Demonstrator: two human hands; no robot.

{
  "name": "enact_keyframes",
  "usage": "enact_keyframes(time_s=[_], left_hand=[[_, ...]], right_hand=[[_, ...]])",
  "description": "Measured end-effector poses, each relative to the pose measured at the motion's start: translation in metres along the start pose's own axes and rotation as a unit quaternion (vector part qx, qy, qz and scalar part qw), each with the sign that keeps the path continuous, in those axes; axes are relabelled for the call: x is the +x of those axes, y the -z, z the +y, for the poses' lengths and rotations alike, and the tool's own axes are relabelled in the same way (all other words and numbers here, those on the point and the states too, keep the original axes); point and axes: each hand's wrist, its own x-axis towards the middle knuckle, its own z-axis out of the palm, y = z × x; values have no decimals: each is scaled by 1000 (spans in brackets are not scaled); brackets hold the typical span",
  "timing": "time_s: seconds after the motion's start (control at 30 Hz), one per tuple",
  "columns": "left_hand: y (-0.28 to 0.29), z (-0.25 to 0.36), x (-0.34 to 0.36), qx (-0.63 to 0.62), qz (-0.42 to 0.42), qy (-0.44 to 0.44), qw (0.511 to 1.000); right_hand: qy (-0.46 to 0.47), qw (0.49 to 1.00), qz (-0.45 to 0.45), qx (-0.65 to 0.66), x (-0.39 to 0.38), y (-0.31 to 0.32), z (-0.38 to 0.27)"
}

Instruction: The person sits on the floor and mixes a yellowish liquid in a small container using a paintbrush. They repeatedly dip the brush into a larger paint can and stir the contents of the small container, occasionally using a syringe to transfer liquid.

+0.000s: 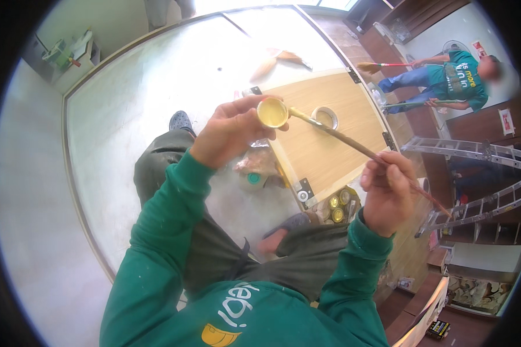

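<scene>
My left hand (231, 132) is closed round a small round tin (272, 113), tilted so that its pale yellow content faces up. The fingers of my right hand (389, 191) are wrapped round the long thin handle of a paintbrush (350, 141). Its yellow-coated tip is just right of the tin's rim; whether the two touch I cannot tell. Below both hands is a wooden panel (312, 165) with metal fittings at its corners. A roll of tape (325, 118) lies on it, partly behind the brush.
A container with a green cap (253, 178) stands near my legs. Several small tins (337, 215) sit by the panel's near edge. At right are a stepladder (469, 149) and a person (457, 78) holding a broom (369, 67). A ledge (75, 196) edges the pale floor at left.
</scene>
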Motion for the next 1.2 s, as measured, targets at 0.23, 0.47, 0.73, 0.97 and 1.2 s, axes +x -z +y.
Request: enact_keyframes(time_s=[0.23, 0.47, 0.73, 0.97, 1.2], left_hand=[[0, -4, -2, -9, 4, -26, 1000], [-7, 0, -1, 4, 5, -21, 1000], [-7, -7, -1, 23, 30, -25, 999], [-5, -7, -3, 14, 18, -17, 1000], [-28, -10, -6, 59, 64, 33, 996]], right_hand=[[2, 995, -13, -100, -11, -3, 0], [59, 994, -19, -85, -14, -6, -14], [80, 969, -105, -206, -22, -8, -10], [85, 990, -7, -108, -33, -6, -6], [119, 920, -61, -368, -17, -42, 32]])
